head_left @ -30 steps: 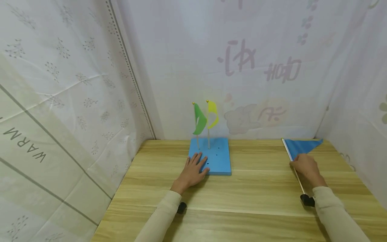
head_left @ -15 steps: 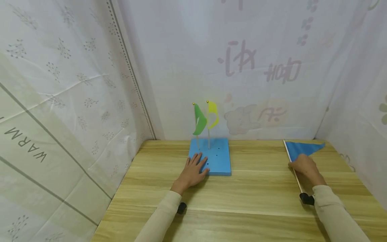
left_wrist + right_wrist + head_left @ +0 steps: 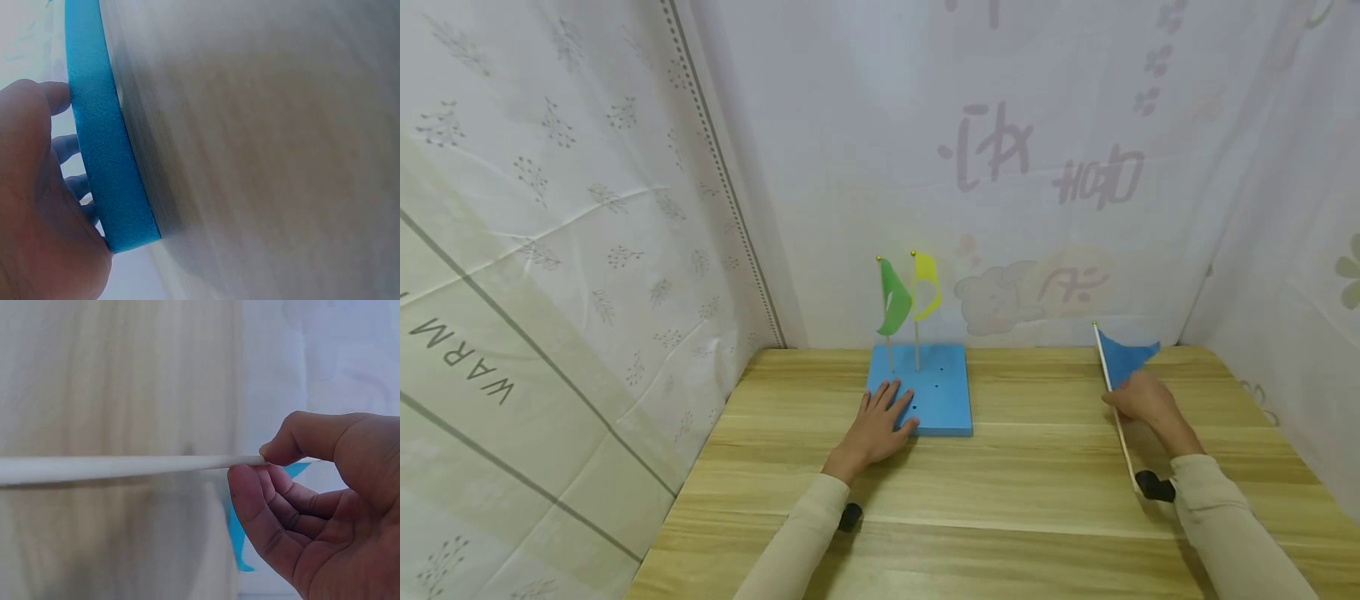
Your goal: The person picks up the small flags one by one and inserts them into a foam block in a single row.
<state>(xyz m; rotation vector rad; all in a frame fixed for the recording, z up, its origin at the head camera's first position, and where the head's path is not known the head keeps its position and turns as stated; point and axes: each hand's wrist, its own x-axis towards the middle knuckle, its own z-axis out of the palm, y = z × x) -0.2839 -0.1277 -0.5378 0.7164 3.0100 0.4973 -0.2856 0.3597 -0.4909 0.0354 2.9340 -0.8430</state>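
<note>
A blue foam block point(image 3: 934, 392) with small holes lies at the back middle of the wooden table point(image 3: 1000, 492). A green flag point(image 3: 894, 298) and a yellow flag point(image 3: 927, 286) stand upright in its far left part. My left hand point(image 3: 882, 421) rests flat on the block's near left corner point(image 3: 103, 156), fingers straight. My right hand point(image 3: 1138, 400) pinches the white stick point(image 3: 119, 467) of a blue flag point(image 3: 1123, 361) between thumb and fingers point(image 3: 290, 447), tip lifted off the table.
White printed curtains point(image 3: 572, 250) close in the table on the left, back and right. Bare wood lies between the block and my right hand. Black wrist mounts point(image 3: 1152, 486) show at both sleeves.
My right hand has raised the blue flag from lying on the table to a tilted, partly upright stance and drawn slightly left. My left hand has stayed on the block.
</note>
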